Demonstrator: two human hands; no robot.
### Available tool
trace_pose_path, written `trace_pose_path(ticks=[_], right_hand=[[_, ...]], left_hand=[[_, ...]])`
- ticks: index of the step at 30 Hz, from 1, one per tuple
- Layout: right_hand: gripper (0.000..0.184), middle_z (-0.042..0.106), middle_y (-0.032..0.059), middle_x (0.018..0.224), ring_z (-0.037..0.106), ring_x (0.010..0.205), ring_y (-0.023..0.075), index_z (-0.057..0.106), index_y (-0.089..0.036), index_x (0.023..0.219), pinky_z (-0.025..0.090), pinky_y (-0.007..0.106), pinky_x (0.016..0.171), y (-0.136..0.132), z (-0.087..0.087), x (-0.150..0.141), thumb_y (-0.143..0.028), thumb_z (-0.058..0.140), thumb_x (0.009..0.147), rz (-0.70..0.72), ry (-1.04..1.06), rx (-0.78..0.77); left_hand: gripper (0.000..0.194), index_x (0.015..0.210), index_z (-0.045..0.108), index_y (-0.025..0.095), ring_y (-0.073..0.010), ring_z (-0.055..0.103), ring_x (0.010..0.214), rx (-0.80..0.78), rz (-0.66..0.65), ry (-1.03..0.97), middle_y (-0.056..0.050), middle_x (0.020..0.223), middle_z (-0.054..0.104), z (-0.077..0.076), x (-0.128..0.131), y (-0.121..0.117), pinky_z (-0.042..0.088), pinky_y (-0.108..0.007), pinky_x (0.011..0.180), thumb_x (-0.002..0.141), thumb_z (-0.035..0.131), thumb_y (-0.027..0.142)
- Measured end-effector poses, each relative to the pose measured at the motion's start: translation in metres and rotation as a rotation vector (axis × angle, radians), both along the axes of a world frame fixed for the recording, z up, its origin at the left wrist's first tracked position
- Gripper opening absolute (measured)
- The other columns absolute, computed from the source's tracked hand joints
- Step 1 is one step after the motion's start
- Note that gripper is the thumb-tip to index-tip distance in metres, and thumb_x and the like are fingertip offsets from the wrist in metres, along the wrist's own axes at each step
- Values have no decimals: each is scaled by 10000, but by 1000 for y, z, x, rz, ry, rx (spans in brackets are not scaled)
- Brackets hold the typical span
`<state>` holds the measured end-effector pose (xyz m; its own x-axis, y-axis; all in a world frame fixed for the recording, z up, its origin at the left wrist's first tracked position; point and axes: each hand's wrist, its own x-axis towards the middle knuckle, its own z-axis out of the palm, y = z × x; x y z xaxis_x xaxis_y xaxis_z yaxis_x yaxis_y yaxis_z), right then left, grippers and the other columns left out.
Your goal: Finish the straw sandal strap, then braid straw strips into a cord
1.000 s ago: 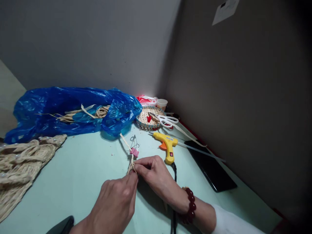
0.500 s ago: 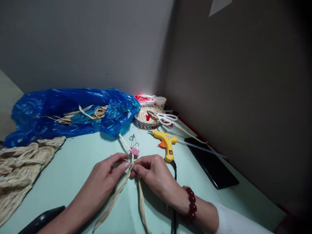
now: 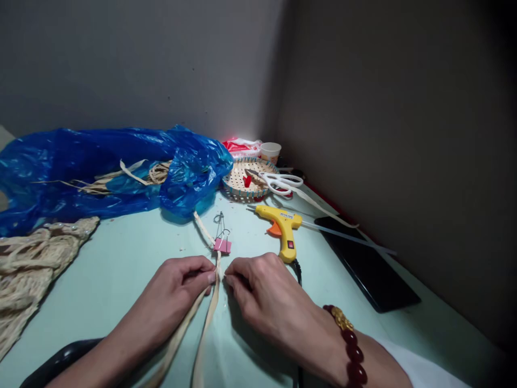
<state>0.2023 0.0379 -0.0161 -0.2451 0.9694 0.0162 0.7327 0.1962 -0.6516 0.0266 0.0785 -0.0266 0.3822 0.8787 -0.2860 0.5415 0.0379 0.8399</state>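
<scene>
A thin braid point(image 3: 218, 262) of pale dried straw strips runs toward me from a pink binder clip point(image 3: 222, 246). Just left of it, my left hand point(image 3: 183, 285) pinches a straw strip between thumb and fingertips, close below the clip. From there two long loose strips point(image 3: 205, 328) trail down toward the near edge. On the braid's right side my right hand point(image 3: 260, 288) is also closed in a pinch, its fingertips at a short pale strip end beside the braid; most of that strip is hidden by the fingers.
Behind the clip lies a blue plastic bag point(image 3: 197, 178) with straw strips. White-handled scissors point(image 3: 283, 182) rest on a round woven basket point(image 3: 230, 188). A yellow glue gun point(image 3: 285, 226) and a black phone-like slab point(image 3: 371, 269) lie right, a woven straw piece point(image 3: 36, 275) left.
My right hand has shifted slightly right, away from the braid. The strip that hung below it now hangs near the middle, beside the left one. The whole view has shifted a little.
</scene>
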Motion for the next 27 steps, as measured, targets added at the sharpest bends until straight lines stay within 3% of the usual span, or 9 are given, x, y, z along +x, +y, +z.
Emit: trace_pose_path(ticks=[3, 5, 7, 10, 14, 18, 20, 23, 27], right_hand=[[269, 466, -24, 521, 291, 461, 76, 471, -170, 611, 217, 253, 495, -1, 1, 0, -171, 492, 879, 6, -39, 2], [250, 463, -24, 533, 285, 469, 76, 470, -171, 625, 212, 258, 501, -1, 2, -1, -170, 494, 874, 9, -54, 7], [259, 450, -29, 529, 269, 472, 76, 454, -171, 617, 210, 260, 504, -1, 3, -1, -171, 495, 873, 11, -55, 5], [271, 436, -37, 515, 285, 477, 74, 441, -168, 604, 214, 258, 512, 0, 6, -1, -163, 501, 869, 5, -19, -16], [226, 426, -48, 506, 321, 497, 82, 543, -169, 647, 210, 265, 518, 3, 7, -1, -142, 491, 865, -6, 54, -10], [238, 448, -43, 509, 340, 501, 89, 619, -163, 680, 211, 275, 524, 6, 5, 1, -163, 485, 877, -14, 70, 5], [252, 425, -44, 498, 317, 488, 87, 579, -159, 635, 206, 277, 515, 6, 4, 2, -162, 488, 869, -23, 60, 17], [282, 392, -46, 485, 277, 470, 84, 459, -168, 573, 188, 276, 490, 2, 5, 1, -164, 497, 853, -48, 45, 48], [203, 553, -10, 605, 413, 513, 101, 497, -178, 685, 243, 269, 505, -13, 2, -9, -170, 454, 883, -1, 27, 82]], left_hand=[[293, 731, 616, 169, -78, 298, 370, -127, 15, -76, 98, 388, 390, -6, 0, 0, 241, -225, 450, 832, 533, 431], [292, 738, 590, 175, -60, 231, 353, -225, 52, -157, 118, 394, 344, -10, 1, 0, 182, -212, 413, 820, 548, 452], [262, 730, 566, 180, -58, 276, 412, -278, 110, -233, 100, 494, 391, -11, 2, -1, 203, -192, 419, 786, 602, 433], [270, 714, 530, 190, -64, 294, 461, -287, 158, -284, 91, 552, 385, -12, 3, -3, 241, -179, 428, 774, 620, 437], [319, 696, 498, 212, -62, 125, 403, -267, 159, -259, 138, 461, 227, -12, 5, -5, 113, -188, 361, 819, 551, 501], [281, 702, 552, 193, -56, 171, 356, -197, 124, -208, 131, 388, 289, -11, 5, -4, 110, -200, 360, 833, 563, 441], [268, 707, 559, 191, -58, 166, 357, -186, 98, -186, 131, 401, 282, -9, 5, -2, 96, -209, 364, 837, 556, 426], [254, 647, 523, 188, -74, 246, 446, -144, 69, -167, 104, 494, 329, -7, 5, 0, 185, -195, 409, 819, 579, 365], [281, 580, 441, 186, -104, 334, 591, -86, 66, -171, 65, 602, 391, -2, 6, -5, 276, -198, 516, 792, 589, 295]])
